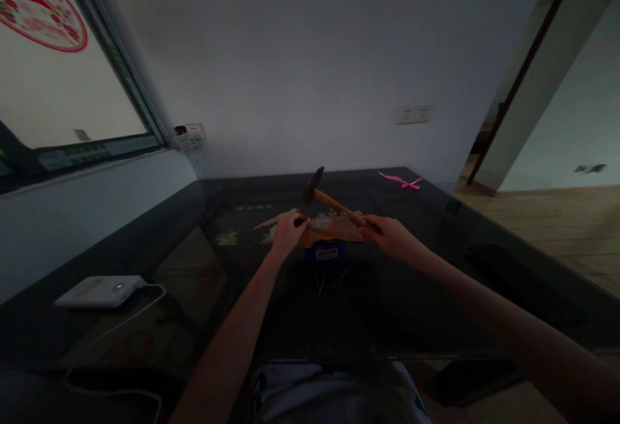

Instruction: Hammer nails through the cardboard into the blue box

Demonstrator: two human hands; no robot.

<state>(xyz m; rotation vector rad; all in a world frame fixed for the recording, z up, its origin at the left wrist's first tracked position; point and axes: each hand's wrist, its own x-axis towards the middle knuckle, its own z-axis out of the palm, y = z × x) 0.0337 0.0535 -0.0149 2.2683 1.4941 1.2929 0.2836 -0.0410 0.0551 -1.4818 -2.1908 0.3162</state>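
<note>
My right hand (pixel 387 235) grips the wooden handle of a hammer (pixel 325 197), whose dark head is raised and tilted to the left. Below it a wooden piece (pixel 334 227) rests on a small blue box (pixel 325 253) in the middle of the dark glass table (pixel 252 308). My left hand (pixel 289 232) is closed in a pinch at the left end of the wood, on something too small to make out, just under the hammer head. A few thin nails (pixel 329 279) lie on the table in front of the blue box.
A white device (pixel 99 291) with a white cable (pixel 116 327) lies at the table's left. A pink ribbon (pixel 402 181) sits at the far right corner. Wall sockets (pixel 414 114) are behind. A window is on the left, an open doorway on the right.
</note>
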